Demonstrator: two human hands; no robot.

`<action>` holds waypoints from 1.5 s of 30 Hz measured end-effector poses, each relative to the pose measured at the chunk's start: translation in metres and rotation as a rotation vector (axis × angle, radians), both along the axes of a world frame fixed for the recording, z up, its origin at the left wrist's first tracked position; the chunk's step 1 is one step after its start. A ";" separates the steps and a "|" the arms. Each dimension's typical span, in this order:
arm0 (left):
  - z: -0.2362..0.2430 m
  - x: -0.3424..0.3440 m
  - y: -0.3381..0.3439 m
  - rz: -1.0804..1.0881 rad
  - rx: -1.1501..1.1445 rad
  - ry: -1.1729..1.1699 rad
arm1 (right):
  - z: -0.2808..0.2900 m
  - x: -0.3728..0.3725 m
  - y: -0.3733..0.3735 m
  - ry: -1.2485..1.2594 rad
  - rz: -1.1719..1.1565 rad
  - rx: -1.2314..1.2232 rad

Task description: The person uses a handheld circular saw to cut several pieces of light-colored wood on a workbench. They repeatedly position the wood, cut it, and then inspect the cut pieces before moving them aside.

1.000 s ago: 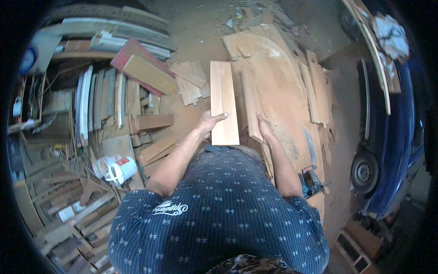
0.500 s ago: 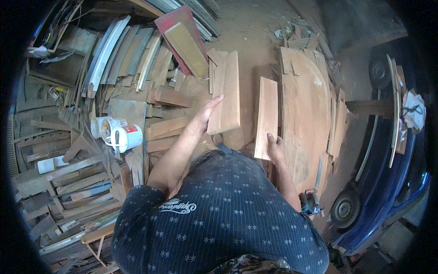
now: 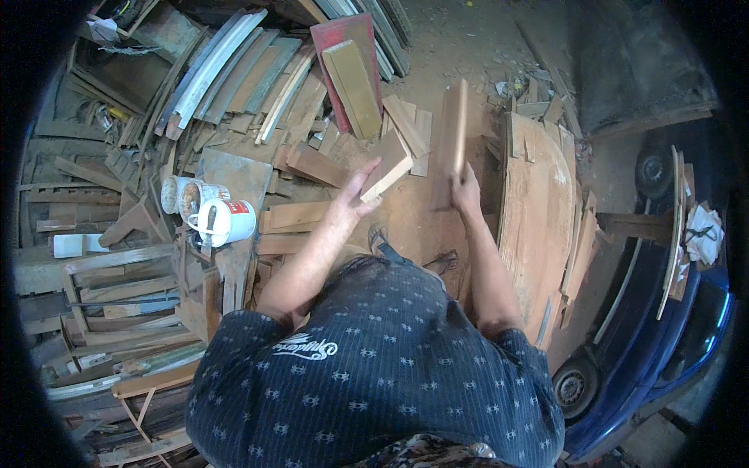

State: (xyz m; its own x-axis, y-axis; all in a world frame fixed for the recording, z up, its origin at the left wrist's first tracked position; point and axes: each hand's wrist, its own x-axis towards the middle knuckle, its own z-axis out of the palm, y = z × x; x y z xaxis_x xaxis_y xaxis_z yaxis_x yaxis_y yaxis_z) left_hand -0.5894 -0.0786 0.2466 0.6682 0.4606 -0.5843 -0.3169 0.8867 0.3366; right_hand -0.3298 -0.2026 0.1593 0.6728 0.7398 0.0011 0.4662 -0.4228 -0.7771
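My left hand (image 3: 359, 189) is closed around a short wooden board (image 3: 385, 168), which is tilted so that its pale cut edge faces me. In my right hand (image 3: 466, 189) is a longer reddish-brown wooden board (image 3: 450, 148), gripped near its lower end and turned partly on edge. The two boards are apart, held in front of my body above the dusty floor. Just beyond the left board, loose light wood offcuts (image 3: 407, 126) lie on the ground.
A large wooden slab (image 3: 538, 203) lies to the right, with a blue vehicle (image 3: 647, 327) farther right. White buckets (image 3: 226, 223) stand at left among stacked lumber (image 3: 133, 300). A red panel (image 3: 334, 74) with a yellowish board leans at the far side.
Both boards have been tilted from showing their broad faces to showing more of their edges. My right hand has risen away from my body with its board. The view has shifted slightly.
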 end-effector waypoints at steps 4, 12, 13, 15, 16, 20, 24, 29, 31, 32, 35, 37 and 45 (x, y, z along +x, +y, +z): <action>0.012 -0.009 -0.021 -0.070 0.295 0.205 | 0.067 -0.029 0.049 0.589 0.264 -0.193; 0.006 -0.030 -0.005 -0.107 0.795 0.296 | 0.100 -0.096 -0.002 0.774 0.551 -0.021; 0.016 -0.031 0.009 -0.023 0.953 0.276 | 0.099 -0.096 -0.007 0.792 0.547 0.008; 0.058 -0.030 0.024 -0.036 1.029 0.157 | 0.085 -0.088 -0.019 0.761 0.540 -0.044; 0.074 -0.029 0.027 -0.046 1.061 0.095 | 0.075 -0.086 -0.027 0.748 0.532 -0.073; 0.110 -0.028 -0.006 -0.259 1.402 0.226 | 0.038 -0.070 -0.029 0.539 0.506 -0.034; 0.103 -0.029 -0.019 -0.227 1.670 -0.071 | 0.034 -0.055 -0.021 0.727 0.479 0.181; 0.098 -0.031 -0.017 -0.087 1.554 -0.034 | 0.054 -0.051 -0.026 0.274 0.553 0.053; 0.099 -0.039 -0.006 0.081 1.293 0.168 | 0.080 -0.067 -0.028 0.170 0.493 -0.006; 0.105 -0.049 0.005 0.185 1.085 0.305 | 0.097 -0.076 -0.028 0.177 0.483 -0.112; 0.038 -0.083 0.046 0.345 0.679 0.202 | 0.088 -0.094 -0.039 0.163 0.532 -0.264; -0.042 -0.123 0.045 0.100 0.713 0.499 | 0.082 -0.102 -0.047 0.124 0.454 -0.315; -0.260 -0.354 -0.213 -1.344 0.441 0.845 | 0.050 -0.083 -0.064 0.342 0.252 -0.520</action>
State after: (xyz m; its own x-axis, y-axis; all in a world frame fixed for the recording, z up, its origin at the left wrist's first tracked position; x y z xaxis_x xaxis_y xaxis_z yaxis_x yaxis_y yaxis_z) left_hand -0.9433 -0.2920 -0.0138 0.2815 0.0695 -0.9570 0.9451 0.1526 0.2891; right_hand -0.4126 -0.2663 0.2092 0.3788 0.7210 -0.5803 0.3636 -0.6925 -0.6231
